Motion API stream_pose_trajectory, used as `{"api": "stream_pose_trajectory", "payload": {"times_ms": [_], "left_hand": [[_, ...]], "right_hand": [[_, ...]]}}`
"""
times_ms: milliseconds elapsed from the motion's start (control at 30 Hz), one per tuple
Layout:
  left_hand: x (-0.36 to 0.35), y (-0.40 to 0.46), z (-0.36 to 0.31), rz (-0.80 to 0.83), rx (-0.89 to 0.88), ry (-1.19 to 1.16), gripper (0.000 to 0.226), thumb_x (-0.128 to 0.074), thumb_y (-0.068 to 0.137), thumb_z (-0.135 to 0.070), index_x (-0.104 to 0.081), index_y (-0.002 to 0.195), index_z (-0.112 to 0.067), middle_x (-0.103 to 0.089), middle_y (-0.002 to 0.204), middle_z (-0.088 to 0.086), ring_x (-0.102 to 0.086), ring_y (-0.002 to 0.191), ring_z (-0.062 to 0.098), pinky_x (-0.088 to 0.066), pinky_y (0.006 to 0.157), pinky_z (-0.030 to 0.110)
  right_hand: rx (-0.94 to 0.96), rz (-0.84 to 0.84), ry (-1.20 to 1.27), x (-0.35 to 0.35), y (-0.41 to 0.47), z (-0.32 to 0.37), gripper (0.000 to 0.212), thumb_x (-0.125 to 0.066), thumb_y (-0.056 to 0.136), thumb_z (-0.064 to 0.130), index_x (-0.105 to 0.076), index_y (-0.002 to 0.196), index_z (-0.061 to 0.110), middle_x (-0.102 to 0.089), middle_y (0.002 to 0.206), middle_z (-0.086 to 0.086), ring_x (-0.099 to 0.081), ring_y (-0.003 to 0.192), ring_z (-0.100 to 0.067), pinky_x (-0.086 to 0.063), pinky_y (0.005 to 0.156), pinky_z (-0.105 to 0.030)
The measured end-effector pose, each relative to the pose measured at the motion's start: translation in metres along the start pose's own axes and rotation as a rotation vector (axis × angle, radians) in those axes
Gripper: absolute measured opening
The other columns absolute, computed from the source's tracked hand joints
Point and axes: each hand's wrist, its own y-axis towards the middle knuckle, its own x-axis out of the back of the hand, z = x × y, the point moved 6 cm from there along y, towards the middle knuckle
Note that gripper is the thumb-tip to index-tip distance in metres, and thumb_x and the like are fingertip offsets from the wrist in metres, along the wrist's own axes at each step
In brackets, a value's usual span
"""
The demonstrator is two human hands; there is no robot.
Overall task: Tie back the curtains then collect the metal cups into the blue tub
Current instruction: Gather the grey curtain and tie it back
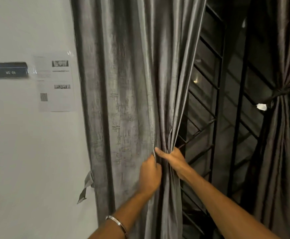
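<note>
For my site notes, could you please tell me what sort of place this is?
Probably an indoor workstation room: a barred window with grey curtains, a white wall carrying a label plate and taped instruction sheets.

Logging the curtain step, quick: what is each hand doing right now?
Left hand: fingers curled, gripping a fold of the grey curtain.
Right hand: gripping the same curtain's gathered edge, beside the left hand.

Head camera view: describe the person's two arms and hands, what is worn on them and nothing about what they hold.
Both forearms are bare, with no sleeves in view and no gloves. The left hand has a thin silver metal bangle round its wrist. The right hand and its wrist show no band, watch or ring. No rings show on the fingers of either hand.
</note>
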Motion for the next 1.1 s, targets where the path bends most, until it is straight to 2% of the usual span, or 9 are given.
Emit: {"api": "stream_pose_trajectory", "payload": {"times_ms": [100, 167, 300, 500, 600, 700, 867, 1000, 1100], "left_hand": [[-0.005, -0.004, -0.004, 0.046, -0.027, 0.014, 0.032, -0.045, 0.086, 0.004, -0.063, 0.107, -0.011, -0.066, 0.092, 0.000, -0.060, 0.076, 0.007, -0.053, 0.070, 0.026], [-0.007, -0.007, -0.008, 0.107, -0.087, 0.019, 0.036, -0.046, 0.085, 0.005, -0.064, 0.113, -0.009, -0.067, 0.098, 0.003, -0.062, 0.084, 0.010, -0.051, 0.073, 0.022], [-0.007, -0.013, -0.003, 0.265, -0.140, -0.052, 0.010, -0.062, 0.087, -0.017, -0.067, 0.096, -0.017, -0.069, 0.088, -0.004, -0.062, 0.076, 0.006, -0.049, 0.070, 0.022], [0.079, -0.005, 0.049, -0.318, -0.014, -0.060, 0.009, -0.069, 0.088, -0.030, -0.067, 0.083, -0.023, -0.063, 0.089, -0.007, -0.062, 0.083, 0.009, -0.054, 0.076, 0.035], [0.130, 0.009, 0.072, -0.527, 0.132, 0.069, 0.017, -0.071, 0.087, -0.029, -0.064, 0.098, -0.017, -0.057, 0.109, 0.006, -0.057, 0.102, 0.023, -0.048, 0.091, 0.037], [0.166, 0.024, 0.095, -0.626, 0.287, 0.062, 0.053, -0.073, 0.083, -0.040, -0.055, 0.121, -0.007, -0.048, 0.130, 0.018, -0.047, 0.122, 0.034, -0.039, 0.104, 0.043], [0.173, 0.048, 0.142, -0.353, 0.501, -0.239, 0.099, -0.067, 0.080, -0.062, -0.020, 0.152, -0.012, -0.031, 0.156, 0.012, -0.036, 0.140, 0.030, -0.030, 0.116, 0.047], [0.143, 0.040, 0.121, -0.104, 0.421, -0.376, 0.069, -0.063, 0.087, -0.051, -0.044, 0.140, -0.009, -0.056, 0.132, 0.001, -0.056, 0.115, 0.016, -0.043, 0.102, 0.033], [0.114, 0.032, 0.115, 0.004, 0.393, -0.416, 0.086, -0.071, 0.075, -0.063, -0.046, 0.140, -0.012, -0.058, 0.135, 0.001, -0.059, 0.117, 0.016, -0.046, 0.100, 0.034]], "right_hand": [[-0.087, 0.013, 0.025, -0.007, -0.006, -0.013, 0.052, -0.074, 0.078, 0.040, -0.066, 0.122, 0.014, -0.073, 0.113, 0.001, -0.067, 0.108, -0.013, -0.051, 0.092, -0.023], [-0.091, 0.013, 0.014, -0.006, -0.010, -0.015, 0.051, -0.073, 0.078, 0.043, -0.067, 0.121, 0.016, -0.074, 0.112, 0.002, -0.068, 0.107, -0.010, -0.050, 0.096, -0.026], [-0.090, -0.118, 0.034, 0.013, -0.006, -0.016, 0.029, -0.074, 0.084, 0.036, -0.070, 0.108, 0.022, -0.075, 0.104, 0.006, -0.071, 0.093, -0.006, -0.053, 0.084, -0.021], [-0.125, -0.261, 0.036, 0.044, -0.002, -0.022, 0.052, -0.068, 0.087, 0.044, -0.057, 0.128, 0.013, -0.061, 0.124, 0.003, -0.058, 0.111, -0.017, -0.043, 0.097, -0.029], [-0.126, -0.261, 0.006, 0.049, 0.001, -0.024, 0.064, -0.063, 0.091, 0.043, -0.046, 0.141, 0.006, -0.053, 0.140, -0.007, -0.050, 0.129, -0.026, -0.037, 0.099, -0.028], [-0.150, -0.261, -0.011, 0.051, -0.002, -0.017, 0.066, -0.058, 0.096, 0.039, -0.036, 0.146, 0.002, -0.045, 0.147, -0.010, -0.041, 0.137, -0.028, -0.032, 0.105, -0.030], [-0.153, -0.220, 0.055, 0.050, -0.003, -0.017, 0.061, -0.058, 0.096, 0.035, -0.040, 0.144, 0.002, -0.050, 0.125, 0.002, -0.047, 0.131, -0.027, -0.034, 0.096, -0.025], [-0.120, -0.185, 0.071, 0.050, -0.003, -0.021, 0.047, -0.065, 0.093, 0.030, -0.055, 0.133, 0.007, -0.063, 0.114, 0.002, -0.062, 0.093, -0.008, -0.042, 0.090, -0.023], [-0.121, -0.157, 0.067, 0.046, -0.001, -0.027, 0.040, -0.071, 0.089, 0.027, -0.063, 0.125, 0.012, -0.069, 0.119, -0.001, -0.065, 0.096, -0.007, -0.047, 0.092, -0.025]]}}
